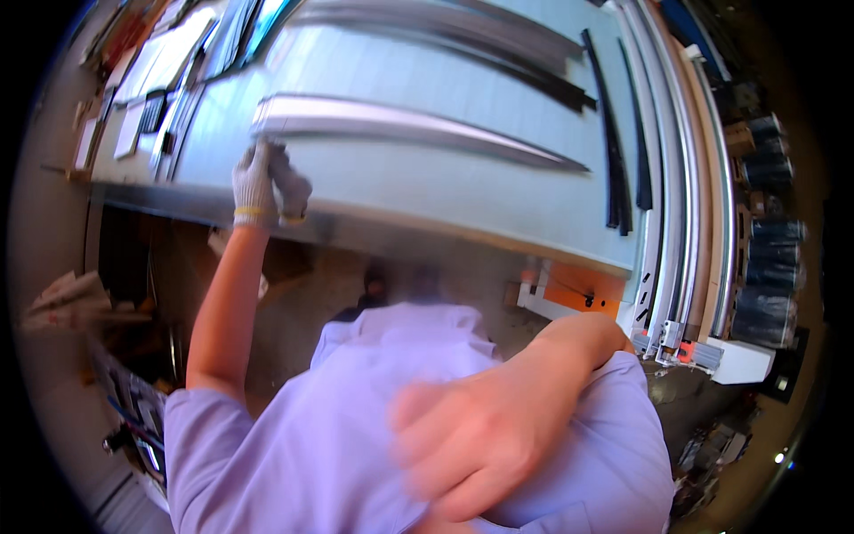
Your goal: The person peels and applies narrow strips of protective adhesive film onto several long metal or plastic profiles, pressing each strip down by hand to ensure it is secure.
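My left hand (pixel 255 182), in a white knit glove with a yellow cuff edge, is over the near edge of the worktable. A loose grey-palmed work glove (pixel 291 185) hangs from its closed fingers. Just beyond them lies a long, pale metal strip (pixel 382 123) that tapers toward the right. My right hand (pixel 485 440) is bare and raised close in front of my lilac shirt, touching or nearly touching it. Motion smears its fingers, so their grip is unclear. I can make out nothing in it.
Dark long strips (pixel 498 62) lie at the table's far side, and black strips (pixel 614 142) at its right. Metal rails (pixel 680 178) border the table (pixel 427 191) on the right. Papers and a calculator (pixel 153 111) sit at the far left. Cardboard (pixel 76 298) lies below left.
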Demonstrator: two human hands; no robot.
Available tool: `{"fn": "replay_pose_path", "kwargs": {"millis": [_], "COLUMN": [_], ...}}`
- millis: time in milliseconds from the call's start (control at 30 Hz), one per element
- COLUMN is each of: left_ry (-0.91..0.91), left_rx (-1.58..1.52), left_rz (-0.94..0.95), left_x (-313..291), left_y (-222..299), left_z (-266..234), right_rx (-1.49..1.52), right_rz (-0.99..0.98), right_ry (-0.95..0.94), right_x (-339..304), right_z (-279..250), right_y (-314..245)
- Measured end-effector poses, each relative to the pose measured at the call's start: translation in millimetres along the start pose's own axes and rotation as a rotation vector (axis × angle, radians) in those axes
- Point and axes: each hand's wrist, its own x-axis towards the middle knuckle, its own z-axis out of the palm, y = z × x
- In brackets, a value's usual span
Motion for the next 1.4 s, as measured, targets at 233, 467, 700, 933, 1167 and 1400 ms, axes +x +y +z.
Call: {"fn": "replay_pose_path", "kwargs": {"millis": [233, 467, 700, 933, 1167, 1400], "left_ry": [-0.002, -0.011, 0.006, 0.169, -0.148, -0.056], "left_rx": [-0.108, -0.144, -0.23, -0.477, -1.178, -1.184], "left_rz": [0.064, 0.05, 0.061, -0.187, -0.412, -0.526], "left_x": [-1, -14, -4, -1, -15, -53], "left_y": [5, 15, 10, -1, -32, -49], "left_z": [14, 4, -13, -15, 72, 115], "right_rx": [0.005, 0.292, 0.38, 0.482, -0.096, 0.048], "right_rz": [0.075, 0.065, 0.087, 0.183, 1.052, 0.98], "right_ry": [0.051, -0.227, -0.103, -0.003, 0.947, 1.192], "right_x": [15, 48, 54, 28, -131, -159], "right_z": [-25, 4, 8, -20, -19, 22], "right_y": [-8, 6, -15, 19, 127, 145]}}
